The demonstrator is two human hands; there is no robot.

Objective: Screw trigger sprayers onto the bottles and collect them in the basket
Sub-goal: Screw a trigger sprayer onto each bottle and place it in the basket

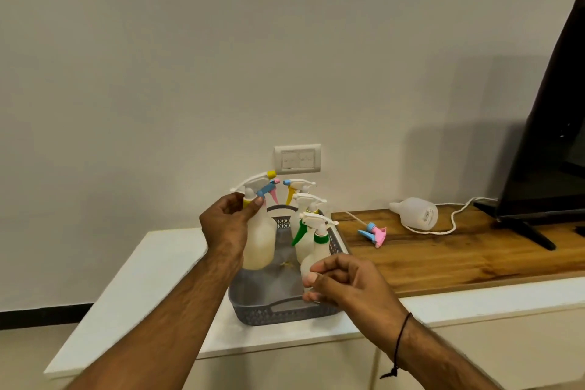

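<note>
Basket [286,310] front open; bottles [308,241] behind.

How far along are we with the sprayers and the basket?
Done: three capped bottles stand in the grey basket, the nearest with a green trigger. In hand: the left hand grips a capped bottle with a blue trigger by the neck over the basket; the right hand holds nothing. Left: a bare bottle and a pink-and-blue sprayer lie on the wooden top.
</note>
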